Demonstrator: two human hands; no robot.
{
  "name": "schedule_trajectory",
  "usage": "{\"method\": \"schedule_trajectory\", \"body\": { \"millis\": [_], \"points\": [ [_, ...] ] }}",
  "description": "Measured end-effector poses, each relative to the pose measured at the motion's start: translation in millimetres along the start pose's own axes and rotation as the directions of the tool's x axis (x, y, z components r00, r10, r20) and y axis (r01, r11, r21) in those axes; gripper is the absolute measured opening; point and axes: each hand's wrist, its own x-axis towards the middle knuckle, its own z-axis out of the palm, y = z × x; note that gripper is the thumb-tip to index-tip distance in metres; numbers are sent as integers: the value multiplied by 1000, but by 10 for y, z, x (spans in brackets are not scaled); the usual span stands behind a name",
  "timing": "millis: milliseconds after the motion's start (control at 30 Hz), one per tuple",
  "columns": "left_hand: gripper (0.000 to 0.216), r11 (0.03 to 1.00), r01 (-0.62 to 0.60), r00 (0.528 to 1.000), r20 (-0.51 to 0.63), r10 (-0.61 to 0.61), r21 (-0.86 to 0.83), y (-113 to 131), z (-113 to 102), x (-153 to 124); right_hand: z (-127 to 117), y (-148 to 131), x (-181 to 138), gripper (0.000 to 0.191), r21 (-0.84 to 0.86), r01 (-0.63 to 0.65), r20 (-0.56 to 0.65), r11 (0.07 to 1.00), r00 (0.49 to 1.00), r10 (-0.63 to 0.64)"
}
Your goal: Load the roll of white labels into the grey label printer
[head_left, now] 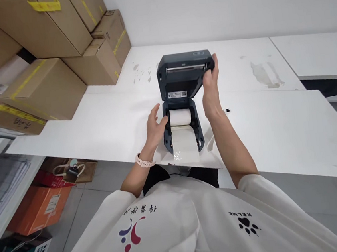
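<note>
We see a big white tabletop [277,130]. Brown boxes [59,89] are piled at its left end. In the middle, by the edge near us, sits a dark gray printer [181,104]. Its lid [178,81] is tipped up. Our right hand [211,87] grips the lid's right side between thumb and fingers. Our left hand [154,128] is at the printer's left side, fingers spread; we can't tell if the thumb touches it. A pale paper strip [185,142] pokes out toward us. Behind it, inside, is a white roll [180,117]. A pink band [144,161] circles our left wrist.
</note>
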Motion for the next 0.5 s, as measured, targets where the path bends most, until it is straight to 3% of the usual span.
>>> {"method": "schedule_trajectory", "body": {
  "millis": [133, 267, 300, 367, 400, 500],
  "points": [
    [71, 981, 159, 984, 66, -167, 113, -220, 65, -26, 69, -42, 289, 87, -97, 1, -2, 995, 1000, -1],
    [63, 953, 167, 985, 9, -175, 254, -146, 83, -17, -16, -267, 105, 81, -256, 164, -69, 953, 980, -187],
    [61, 933, 177, 983, -2, -185, 314, -98, 80, -1, -42, -313, 28, 76, -279, 196, -37, 940, 976, -215],
    [58, 885, 205, 975, -5, -223, 417, -12, 72, 33, -72, -342, -101, 64, -270, 251, 181, 930, 961, -207],
    [57, 866, 218, 970, 1, -244, 451, 18, 71, 49, -70, -322, -144, 60, -250, 267, 340, 931, 924, -174],
    [56, 835, 228, 962, 18, -274, 502, 44, 76, 80, 26, -165, -180, 71, -297, 273, 682, 915, 731, 4]
  ]
}}
